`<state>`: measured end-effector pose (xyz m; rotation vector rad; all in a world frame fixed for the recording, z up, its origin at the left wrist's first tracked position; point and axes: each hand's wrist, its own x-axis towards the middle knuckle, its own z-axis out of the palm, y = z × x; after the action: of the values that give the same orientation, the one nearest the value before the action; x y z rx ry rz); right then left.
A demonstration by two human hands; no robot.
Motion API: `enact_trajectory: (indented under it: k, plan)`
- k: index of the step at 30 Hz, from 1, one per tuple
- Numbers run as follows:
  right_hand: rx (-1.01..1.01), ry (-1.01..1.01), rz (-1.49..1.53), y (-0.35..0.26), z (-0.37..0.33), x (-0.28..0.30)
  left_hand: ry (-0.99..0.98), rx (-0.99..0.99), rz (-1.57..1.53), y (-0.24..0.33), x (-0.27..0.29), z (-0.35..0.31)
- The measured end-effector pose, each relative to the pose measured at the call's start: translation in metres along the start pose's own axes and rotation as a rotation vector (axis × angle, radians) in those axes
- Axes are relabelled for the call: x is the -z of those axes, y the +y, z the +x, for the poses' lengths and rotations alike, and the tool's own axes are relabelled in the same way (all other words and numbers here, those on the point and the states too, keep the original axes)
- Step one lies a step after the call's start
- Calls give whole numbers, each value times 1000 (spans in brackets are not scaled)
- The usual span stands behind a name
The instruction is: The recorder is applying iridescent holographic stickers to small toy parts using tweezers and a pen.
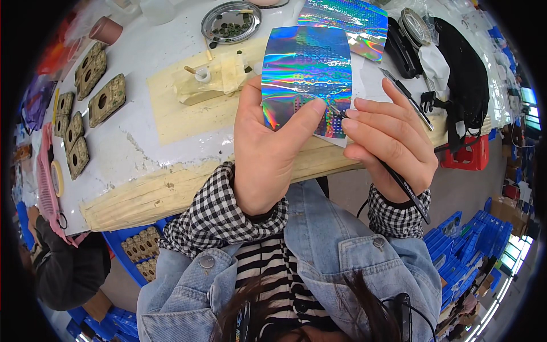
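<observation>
My L grip [265, 145] pinches a holographic sticker sheet [307, 62] above the desk [188, 154], thumb in front, fingers behind. My R grip [399, 139] pinches a slim black tool [403, 187], prob. tweezers, near the sheet's lower R corner. Sheet's prob. light, bendy, slick, easily creased; best held by its edges, w/ min. pressure.

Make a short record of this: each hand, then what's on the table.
Left hand: holds an iridescent sheet
Right hand: holds a slim black tool close to the sheet's lower right
Beyond that sheet: a second iridescent sheet, partly covered
Table, left side: patterned blocks with openings
Table, far side: silver tray with dark green pieces
Table, right side: black fabric item
</observation>
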<state>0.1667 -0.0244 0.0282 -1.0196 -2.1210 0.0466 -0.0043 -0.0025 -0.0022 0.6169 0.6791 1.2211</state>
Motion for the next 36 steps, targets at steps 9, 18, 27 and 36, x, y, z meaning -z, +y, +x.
enact_trajectory:
  k: [9,18,27,36]
  plan:
    - [-5,-31,41,0,3,2,-9,-4,-4,-1,1,0]
    - [-15,-54,92,3,5,5,-21,6,-10,1,1,0]
    - [-58,-13,138,5,3,3,-11,36,-35,0,1,3]
    - [22,-22,99,5,0,3,2,39,-47,1,-1,2]
